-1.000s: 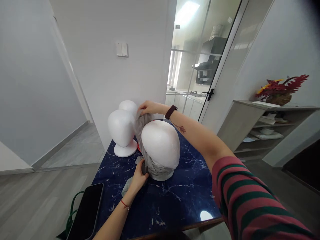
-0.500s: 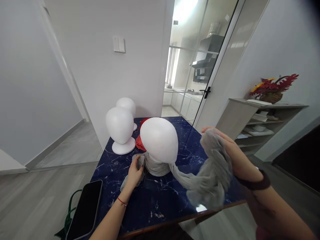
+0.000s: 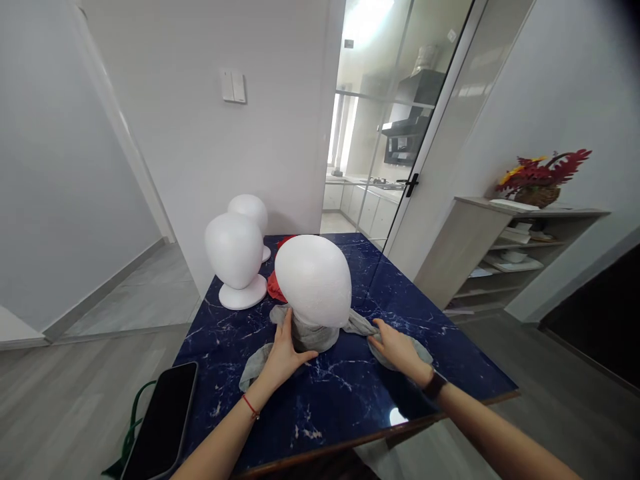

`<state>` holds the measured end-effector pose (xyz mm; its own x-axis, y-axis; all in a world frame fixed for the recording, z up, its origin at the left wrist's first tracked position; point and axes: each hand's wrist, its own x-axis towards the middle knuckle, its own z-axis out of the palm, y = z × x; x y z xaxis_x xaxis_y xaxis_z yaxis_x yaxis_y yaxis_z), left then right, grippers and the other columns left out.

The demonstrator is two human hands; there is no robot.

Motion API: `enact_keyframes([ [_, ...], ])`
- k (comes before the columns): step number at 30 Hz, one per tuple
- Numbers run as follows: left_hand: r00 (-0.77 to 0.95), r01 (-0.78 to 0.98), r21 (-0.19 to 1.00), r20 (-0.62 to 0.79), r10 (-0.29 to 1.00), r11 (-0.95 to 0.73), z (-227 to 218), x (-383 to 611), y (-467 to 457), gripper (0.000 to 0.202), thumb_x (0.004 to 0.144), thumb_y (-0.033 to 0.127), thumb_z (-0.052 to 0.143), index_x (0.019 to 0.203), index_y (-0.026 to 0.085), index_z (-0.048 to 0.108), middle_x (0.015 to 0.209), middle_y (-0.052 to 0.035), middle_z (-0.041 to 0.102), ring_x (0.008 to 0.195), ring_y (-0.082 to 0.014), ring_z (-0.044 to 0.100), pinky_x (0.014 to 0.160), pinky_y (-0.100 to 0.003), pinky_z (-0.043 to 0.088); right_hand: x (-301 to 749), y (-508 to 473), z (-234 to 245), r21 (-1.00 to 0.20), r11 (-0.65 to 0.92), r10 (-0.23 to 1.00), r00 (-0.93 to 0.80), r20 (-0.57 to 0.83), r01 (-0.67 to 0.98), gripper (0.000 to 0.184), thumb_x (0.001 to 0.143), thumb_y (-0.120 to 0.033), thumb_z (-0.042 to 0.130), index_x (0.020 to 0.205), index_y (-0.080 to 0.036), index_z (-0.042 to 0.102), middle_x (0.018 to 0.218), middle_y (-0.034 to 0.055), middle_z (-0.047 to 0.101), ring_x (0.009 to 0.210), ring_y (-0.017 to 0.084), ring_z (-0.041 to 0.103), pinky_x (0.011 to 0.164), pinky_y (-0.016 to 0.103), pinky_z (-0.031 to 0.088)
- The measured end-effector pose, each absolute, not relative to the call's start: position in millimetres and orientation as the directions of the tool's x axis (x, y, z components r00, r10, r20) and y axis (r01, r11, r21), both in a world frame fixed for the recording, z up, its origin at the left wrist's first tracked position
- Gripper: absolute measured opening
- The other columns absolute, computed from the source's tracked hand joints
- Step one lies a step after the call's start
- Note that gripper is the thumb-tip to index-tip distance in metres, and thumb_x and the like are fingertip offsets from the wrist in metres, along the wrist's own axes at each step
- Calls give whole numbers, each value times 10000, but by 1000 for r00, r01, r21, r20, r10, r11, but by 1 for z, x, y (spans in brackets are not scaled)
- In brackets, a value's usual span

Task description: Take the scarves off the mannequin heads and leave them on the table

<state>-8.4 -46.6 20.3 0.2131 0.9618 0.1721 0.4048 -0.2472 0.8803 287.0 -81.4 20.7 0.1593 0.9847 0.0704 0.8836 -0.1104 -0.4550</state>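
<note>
A white foam mannequin head (image 3: 313,283) stands in the middle of the dark blue marble table (image 3: 330,393). A grey scarf (image 3: 310,333) is wrapped round its neck, with one end trailing left and the other right on the table. My left hand (image 3: 284,353) lies with fingers spread on the scarf at the head's base. My right hand (image 3: 397,348) rests flat on the scarf's right end, fingers stretched out.
Two more white foam heads (image 3: 235,257) stand at the table's far left, with a red cloth (image 3: 275,285) beside them. A black phone (image 3: 159,420) lies at the near left corner over a green cord. A shelf with flowers (image 3: 543,177) stands to the right.
My right hand has come down from holding the scarf end bunched in the air at the right and now lies on it on the table. My left hand has spread open.
</note>
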Motion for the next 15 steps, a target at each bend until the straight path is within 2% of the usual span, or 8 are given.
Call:
enact_keyframes([
  [2,181,433,875,153,972,-218,20,-5,-48,1112,560,380,792,1453,242,145,1476,-160,234,1383,-365,204,1093,-504,256,298,-50,42,-394,-108,992,128,24,913,85,751,-260,589,808,-207,624,789,107,647,799,317,628,709,374,425],
  [3,165,442,872,150,975,-210,20,-3,-48,1112,560,369,793,1455,248,143,1469,-157,237,1380,-371,208,1087,-511,264,303,-31,58,-393,-91,994,109,26,915,44,742,-232,589,738,-192,608,751,100,642,782,297,625,705,354,420],
  [8,133,457,861,183,974,-225,16,-1,-51,1074,612,268,752,1466,244,101,1442,-168,239,1359,-364,264,1062,-497,319,291,72,158,-431,76,986,-3,167,899,100,783,-212,532,706,-166,575,823,79,635,830,192,563,726,262,381],
  [13,70,435,878,189,979,-201,9,0,-55,1071,620,222,732,1468,240,79,1477,-173,156,1352,-374,283,1041,-494,358,207,139,240,-545,305,947,-189,259,781,169,795,-264,531,653,-174,529,635,-27,522,629,108,454,602,224,344],
  [15,51,426,885,185,981,-189,7,-1,-54,1118,605,220,748,1471,232,42,1489,-181,126,1348,-374,293,1053,-487,346,168,143,261,-688,405,914,-265,307,602,147,795,-246,529,668,-174,517,614,-43,487,594,90,425,572,211,342],
])
